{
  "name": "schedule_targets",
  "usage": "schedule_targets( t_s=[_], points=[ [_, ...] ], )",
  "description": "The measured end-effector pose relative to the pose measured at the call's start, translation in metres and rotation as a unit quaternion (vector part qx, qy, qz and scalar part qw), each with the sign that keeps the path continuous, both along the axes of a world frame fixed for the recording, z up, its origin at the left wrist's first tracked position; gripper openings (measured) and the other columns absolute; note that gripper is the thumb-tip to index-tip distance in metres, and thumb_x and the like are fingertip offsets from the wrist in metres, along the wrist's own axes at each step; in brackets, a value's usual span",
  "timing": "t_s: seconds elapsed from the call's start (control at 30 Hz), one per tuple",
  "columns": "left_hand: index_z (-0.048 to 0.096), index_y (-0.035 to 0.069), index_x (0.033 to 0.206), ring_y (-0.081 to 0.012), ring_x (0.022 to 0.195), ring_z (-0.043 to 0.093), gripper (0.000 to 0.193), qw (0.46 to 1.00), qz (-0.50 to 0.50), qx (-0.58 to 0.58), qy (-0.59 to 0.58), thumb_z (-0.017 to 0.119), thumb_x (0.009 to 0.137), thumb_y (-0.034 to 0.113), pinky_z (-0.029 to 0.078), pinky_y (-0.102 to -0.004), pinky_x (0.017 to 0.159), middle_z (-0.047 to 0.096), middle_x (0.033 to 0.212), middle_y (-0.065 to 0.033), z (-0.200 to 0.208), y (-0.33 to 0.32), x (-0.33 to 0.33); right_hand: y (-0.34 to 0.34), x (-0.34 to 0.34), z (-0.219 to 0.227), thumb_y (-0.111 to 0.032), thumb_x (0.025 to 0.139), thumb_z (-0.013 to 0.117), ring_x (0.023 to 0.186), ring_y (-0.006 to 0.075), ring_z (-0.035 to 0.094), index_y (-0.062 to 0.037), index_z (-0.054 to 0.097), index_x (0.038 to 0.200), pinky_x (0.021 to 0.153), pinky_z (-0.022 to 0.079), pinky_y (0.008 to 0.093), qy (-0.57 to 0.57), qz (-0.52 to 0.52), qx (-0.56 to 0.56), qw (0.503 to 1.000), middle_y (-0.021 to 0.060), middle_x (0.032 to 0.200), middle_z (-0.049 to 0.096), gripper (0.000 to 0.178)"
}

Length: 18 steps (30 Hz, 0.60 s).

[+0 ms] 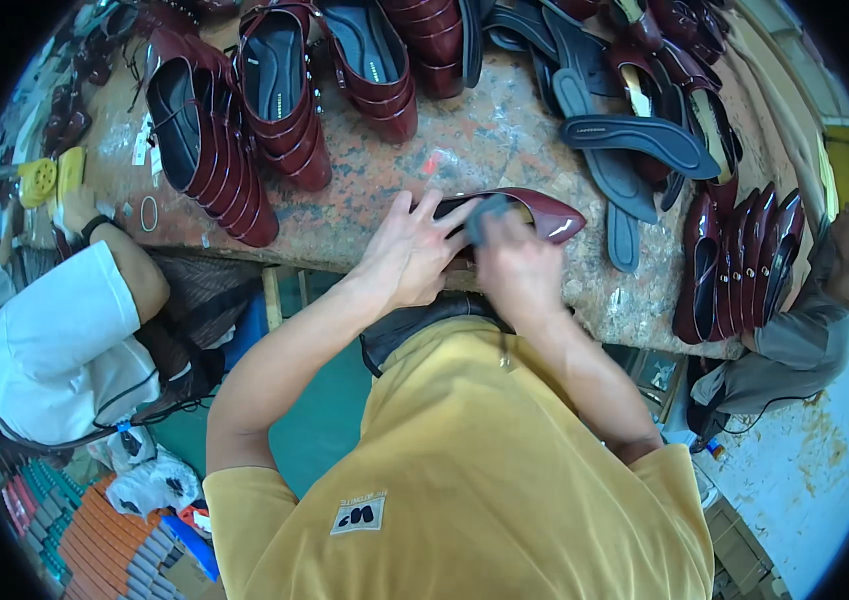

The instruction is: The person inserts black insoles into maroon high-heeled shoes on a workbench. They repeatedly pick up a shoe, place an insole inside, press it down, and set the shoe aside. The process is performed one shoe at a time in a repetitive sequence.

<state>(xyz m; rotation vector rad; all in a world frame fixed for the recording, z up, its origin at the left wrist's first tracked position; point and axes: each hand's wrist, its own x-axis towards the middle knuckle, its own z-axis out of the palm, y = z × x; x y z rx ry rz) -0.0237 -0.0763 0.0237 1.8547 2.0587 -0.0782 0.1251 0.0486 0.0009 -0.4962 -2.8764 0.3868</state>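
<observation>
A glossy dark-red pointed shoe [557, 213] lies at the table's near edge, its toe toward the right. My left hand [417, 245] grips the shoe at its back part, fingers over the opening. Blurred by motion, my right hand [522, 265] is closed at the shoe's opening around a dark grey-blue piece [486, 218], which looks like the end of an insole. How far that piece reaches into the shoe is hidden by the fingers.
Nested rows of dark-red shoes [215, 165] stand at the far left, another row [742, 265] at the right. Loose dark insoles [640, 140] lie piled beyond my right hand. A person in a white shirt [65, 330] works at left; another in grey [795, 350] at right.
</observation>
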Motion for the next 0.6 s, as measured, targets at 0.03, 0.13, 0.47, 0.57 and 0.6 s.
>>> schedule_targets(
  t_s=[0.03, 0.13, 0.47, 0.57, 0.6],
  points=[
    [0.069, 0.017, 0.144, -0.0363, 0.148, 0.045, 0.070, 0.998, -0.008, 0.069, -0.006, 0.086, 0.076, 0.023, 0.040, -0.0555, 0.117, 0.039, 0.174, -0.0055, -0.005, -0.007, -0.001, 0.018, -0.001, -0.006, -0.009, 0.085, 0.073, 0.075, 0.0312, 0.076, -0.0030, 0.066, 0.097, 0.057, 0.061, 0.0482, -0.047, -0.039, 0.007, 0.998, 0.0125, 0.093, 0.069, 0.015],
    [0.067, 0.012, 0.146, -0.0298, 0.161, 0.036, 0.073, 0.986, -0.064, 0.149, -0.035, 0.085, 0.077, 0.016, 0.029, -0.0593, 0.130, 0.036, 0.177, -0.0069, -0.014, -0.019, -0.003, 0.027, 0.002, 0.001, -0.013, 0.088, 0.075, 0.080, 0.0360, 0.077, -0.0004, 0.071, 0.106, 0.066, 0.062, 0.0509, -0.106, -0.014, 0.004, 0.994, 0.0156, 0.101, 0.071, 0.022],
    [0.065, 0.007, 0.149, -0.0197, 0.164, 0.034, 0.071, 0.984, -0.169, 0.031, 0.046, 0.077, 0.083, 0.028, 0.019, -0.0617, 0.135, 0.038, 0.176, -0.0068, -0.012, -0.008, -0.012, 0.087, 0.037, 0.004, -0.035, 0.080, 0.092, 0.151, 0.0444, 0.041, -0.0155, 0.068, 0.146, 0.124, 0.034, 0.0583, 0.023, 0.175, -0.050, 0.983, 0.0165, 0.164, 0.047, 0.072],
    [0.066, 0.006, 0.148, -0.0208, 0.162, 0.036, 0.075, 0.974, -0.182, 0.089, 0.098, 0.079, 0.080, 0.036, 0.017, -0.0609, 0.136, 0.042, 0.172, -0.0077, -0.013, 0.014, -0.002, 0.099, 0.036, -0.016, -0.036, 0.070, 0.098, 0.152, 0.0447, 0.043, -0.0131, 0.050, 0.161, 0.127, 0.032, 0.0607, 0.032, 0.112, -0.125, 0.985, 0.0186, 0.167, 0.044, 0.105],
    [0.065, 0.006, 0.149, -0.0216, 0.162, 0.036, 0.077, 0.974, -0.189, 0.072, 0.100, 0.079, 0.079, 0.038, 0.016, -0.0605, 0.136, 0.043, 0.171, -0.0079, -0.015, 0.030, 0.006, 0.100, 0.035, -0.027, -0.037, 0.068, 0.099, 0.151, 0.0445, 0.044, -0.0123, 0.046, 0.164, 0.126, 0.032, 0.0614, 0.029, 0.097, -0.130, 0.986, 0.0190, 0.167, 0.044, 0.112]
  ],
)
